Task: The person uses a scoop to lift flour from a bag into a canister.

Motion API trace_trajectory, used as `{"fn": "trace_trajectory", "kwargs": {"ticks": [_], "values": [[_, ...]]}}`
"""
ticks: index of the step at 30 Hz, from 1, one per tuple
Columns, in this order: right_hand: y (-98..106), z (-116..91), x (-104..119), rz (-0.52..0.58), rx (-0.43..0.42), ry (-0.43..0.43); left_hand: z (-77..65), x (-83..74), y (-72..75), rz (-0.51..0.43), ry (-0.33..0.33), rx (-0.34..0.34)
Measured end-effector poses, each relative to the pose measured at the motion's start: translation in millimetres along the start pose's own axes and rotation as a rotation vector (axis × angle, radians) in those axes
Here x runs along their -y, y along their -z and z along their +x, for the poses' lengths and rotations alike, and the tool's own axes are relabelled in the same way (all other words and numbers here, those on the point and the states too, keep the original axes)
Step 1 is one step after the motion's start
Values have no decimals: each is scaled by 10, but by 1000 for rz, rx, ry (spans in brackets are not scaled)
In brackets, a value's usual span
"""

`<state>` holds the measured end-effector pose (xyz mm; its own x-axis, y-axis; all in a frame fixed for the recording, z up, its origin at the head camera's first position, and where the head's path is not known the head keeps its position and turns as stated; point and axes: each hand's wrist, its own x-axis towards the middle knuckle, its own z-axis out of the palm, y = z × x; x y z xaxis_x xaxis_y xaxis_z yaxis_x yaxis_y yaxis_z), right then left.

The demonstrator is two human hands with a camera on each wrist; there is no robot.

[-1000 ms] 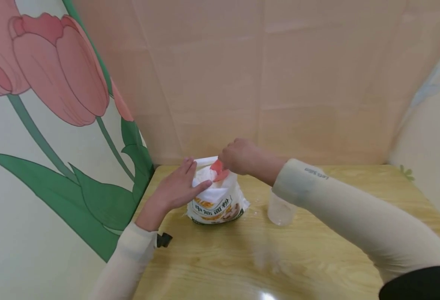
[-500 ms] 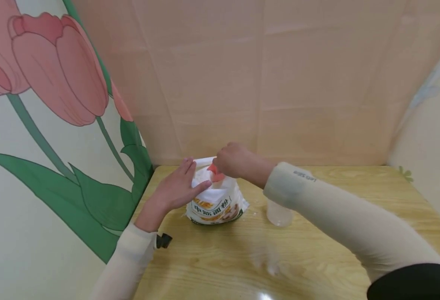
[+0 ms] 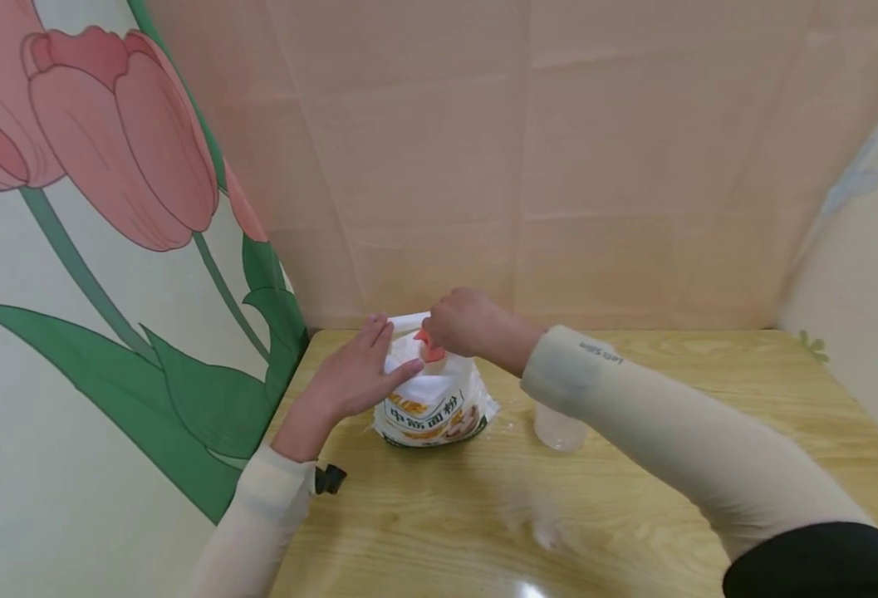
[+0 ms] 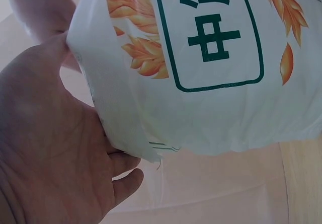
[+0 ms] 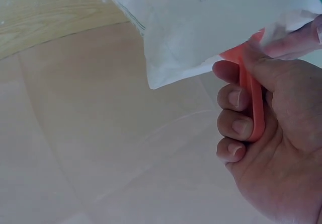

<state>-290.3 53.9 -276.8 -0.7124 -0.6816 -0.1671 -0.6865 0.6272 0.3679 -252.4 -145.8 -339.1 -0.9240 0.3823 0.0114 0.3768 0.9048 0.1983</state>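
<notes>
A white flour bag (image 3: 434, 411) with printed wheat stands at the back left of the table, its mouth open and white flour (image 3: 403, 350) inside. My left hand (image 3: 352, 374) rests at the left of the bag's mouth, fingers extended, the thumb across the front rim. In the left wrist view, parts of its fingers go out of sight behind the bag's edge. My right hand (image 3: 468, 322) grips the handle of an orange-red scoop (image 5: 256, 103), fingers curled round it. The scoop's head (image 3: 431, 349) is in the bag's mouth, its lower part hidden.
A clear plastic container (image 3: 560, 429) stands right of the bag, partly hidden under my right forearm. White specks lie between them, and a pale smear (image 3: 536, 523) marks the table (image 3: 424, 540) nearer the front. Behind the table hangs a beige sheet (image 3: 558, 208).
My right hand has shifted slightly left and down with the scoop, deeper over the bag's mouth. My left hand and the bag have stayed in place.
</notes>
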Motion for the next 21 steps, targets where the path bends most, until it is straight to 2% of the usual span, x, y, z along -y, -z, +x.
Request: {"fn": "trace_trajectory", "kwargs": {"ticks": [12, 21], "values": [[-133, -39, -90, 79, -103, 41, 17, 7, 6, -18, 10, -9], [-286, -76, -132, 155, -140, 5, 4, 6, 14, -25, 22, -1]]}}
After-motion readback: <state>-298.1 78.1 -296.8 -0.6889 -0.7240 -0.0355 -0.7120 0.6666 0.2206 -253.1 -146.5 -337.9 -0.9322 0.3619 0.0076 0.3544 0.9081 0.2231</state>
